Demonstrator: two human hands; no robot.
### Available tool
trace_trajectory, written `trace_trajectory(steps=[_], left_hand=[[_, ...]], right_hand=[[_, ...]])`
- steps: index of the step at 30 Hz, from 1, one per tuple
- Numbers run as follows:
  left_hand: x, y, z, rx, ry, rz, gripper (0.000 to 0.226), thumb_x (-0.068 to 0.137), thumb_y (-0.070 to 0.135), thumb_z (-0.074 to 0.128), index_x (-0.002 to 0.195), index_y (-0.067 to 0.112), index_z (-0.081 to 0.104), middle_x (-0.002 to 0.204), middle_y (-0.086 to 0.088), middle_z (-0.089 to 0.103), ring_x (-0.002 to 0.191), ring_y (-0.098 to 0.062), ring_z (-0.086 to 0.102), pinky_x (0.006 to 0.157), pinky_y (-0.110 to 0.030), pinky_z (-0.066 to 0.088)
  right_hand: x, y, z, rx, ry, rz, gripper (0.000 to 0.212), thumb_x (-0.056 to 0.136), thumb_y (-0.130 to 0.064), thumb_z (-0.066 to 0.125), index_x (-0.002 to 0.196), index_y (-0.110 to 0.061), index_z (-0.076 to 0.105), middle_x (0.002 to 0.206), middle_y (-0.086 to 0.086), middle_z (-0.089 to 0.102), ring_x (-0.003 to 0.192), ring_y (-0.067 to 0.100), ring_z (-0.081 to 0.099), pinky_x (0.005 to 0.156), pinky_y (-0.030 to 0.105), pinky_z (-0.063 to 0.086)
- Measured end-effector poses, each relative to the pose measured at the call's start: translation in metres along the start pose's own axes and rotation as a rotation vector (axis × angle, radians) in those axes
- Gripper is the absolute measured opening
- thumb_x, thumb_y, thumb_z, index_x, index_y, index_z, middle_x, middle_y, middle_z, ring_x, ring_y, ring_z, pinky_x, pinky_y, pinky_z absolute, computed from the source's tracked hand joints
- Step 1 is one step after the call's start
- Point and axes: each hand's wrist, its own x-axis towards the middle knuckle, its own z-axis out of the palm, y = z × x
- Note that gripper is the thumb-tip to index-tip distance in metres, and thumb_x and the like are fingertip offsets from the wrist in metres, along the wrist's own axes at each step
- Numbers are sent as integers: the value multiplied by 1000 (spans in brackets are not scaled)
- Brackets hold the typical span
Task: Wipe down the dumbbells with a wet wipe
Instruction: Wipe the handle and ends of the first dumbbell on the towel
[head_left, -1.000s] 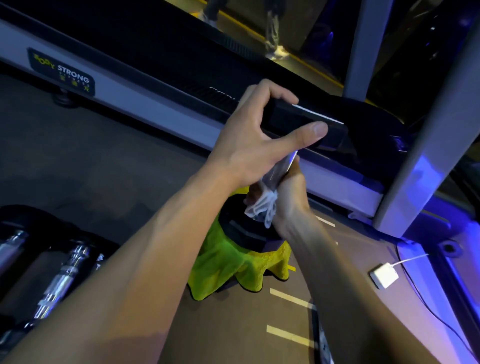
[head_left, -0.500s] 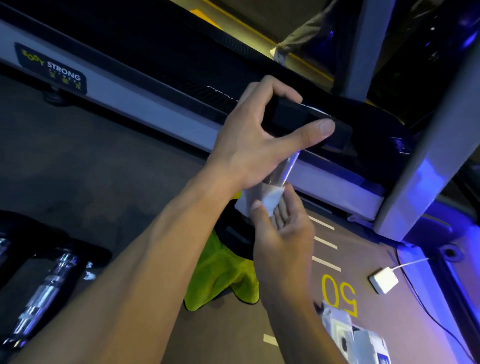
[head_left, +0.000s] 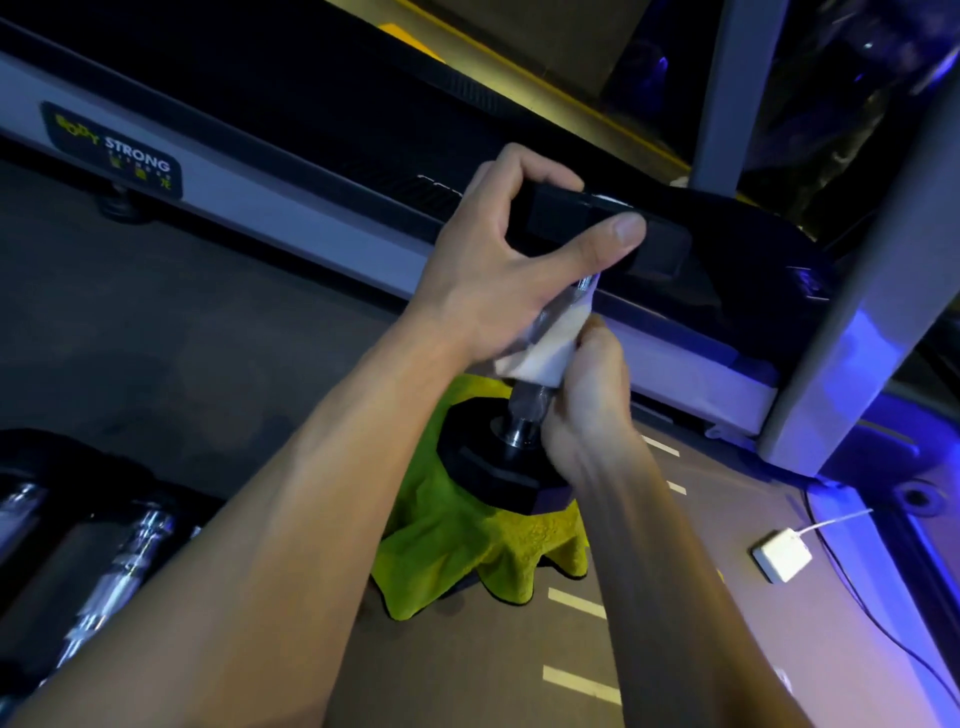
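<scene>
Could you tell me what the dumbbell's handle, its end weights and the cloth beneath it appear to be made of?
Shiny silver dumbbell handle: probably chromed steel, given its bright reflections. Matte black faceted end weight: likely rubber or coated metal; dull, with no glare. Lime-green cloth under it: apparently microfibre, with a fuzzy nap and soft folds.

Two hands: left (head_left: 498, 280) clamped on the upper head of the upright dumbbell (head_left: 498, 457), right (head_left: 582, 410) wrapped round its handle. One wet wipe (head_left: 540, 358), bunched against that handle. One yellow-green cloth (head_left: 467, 561) under the dumbbell. Two more chrome dumbbell handles (head_left: 119, 566) seen well to the left of the upright dumbbell, the farther one (head_left: 15, 509) cut off at the frame edge. One treadmill (head_left: 291, 208) behind the dumbbell, with two upright posts (head_left: 722, 93). One white charger block (head_left: 782, 553) to the right of the dumbbell, with one cable. Four white floor dashes (head_left: 576, 603) near the cloth.
</scene>
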Motion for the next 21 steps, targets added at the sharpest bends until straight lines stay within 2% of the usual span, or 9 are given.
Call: trace_trajectory(steps=[3,6,7,9,11,13,15,18,21], left_hand=[[1,0,0,-1,-9,-5,47,74,66,78,107,39,59,116,7,61,111,-10,60,96,-35,51],[0,-1,1,-4,-17,7,48,74,67,77,108,40,58,116,7,60,111,-9,59,93,-30,49],[-1,-1,2,-5,-12,14,49,73,69,76,108,40,58,116,8,59,111,-8,59,92,-28,48],[-2,0,4,-7,-3,23,52,69,71,74,108,40,58,116,8,58,110,-7,59,92,-28,49],[-3,0,7,-6,1,31,52,69,71,73,107,40,58,115,9,58,110,-6,59,93,-29,50],[-2,0,8,-9,-3,39,50,70,70,74,107,40,58,113,12,56,110,-5,58,94,-28,50],[-1,1,9,-7,-13,42,48,72,67,77,107,39,59,112,15,54,109,-3,57,93,-26,49],[2,2,10,1,-19,11,42,82,53,85,109,34,60,111,14,53,107,-1,56,88,-19,45],[5,1,7,6,-7,-10,39,86,52,82,112,33,60,117,8,58,110,-6,59,91,-24,48]], right_hand=[[6,1,7,-162,63,-88,29,108,-23,43,84,-23,59,82,-2,66,76,16,62,71,33,53],[-5,15,1,-280,132,-140,46,105,-54,34,103,-23,68,103,-2,74,100,20,67,96,39,51],[-14,19,1,-377,132,-218,48,107,-54,30,110,-21,65,107,-3,71,101,18,65,94,36,48],[-22,30,-3,-597,90,-420,32,111,-43,32,105,-18,52,99,3,67,88,21,62,77,34,42],[-25,37,-5,-657,87,-482,24,110,-39,35,101,-18,44,95,7,65,84,25,60,66,34,34],[-22,37,-8,-632,97,-478,33,110,-44,32,102,-14,46,94,5,64,85,25,59,69,34,37],[-14,34,-12,-587,41,-464,44,109,-52,29,105,-16,54,96,2,68,92,22,64,81,41,48],[2,26,-16,-411,-29,-300,65,99,-71,31,117,-22,69,107,4,77,104,24,72,97,49,55],[10,18,-12,-199,-24,-191,66,104,-65,31,98,-16,75,87,6,78,79,22,74,78,41,57]])
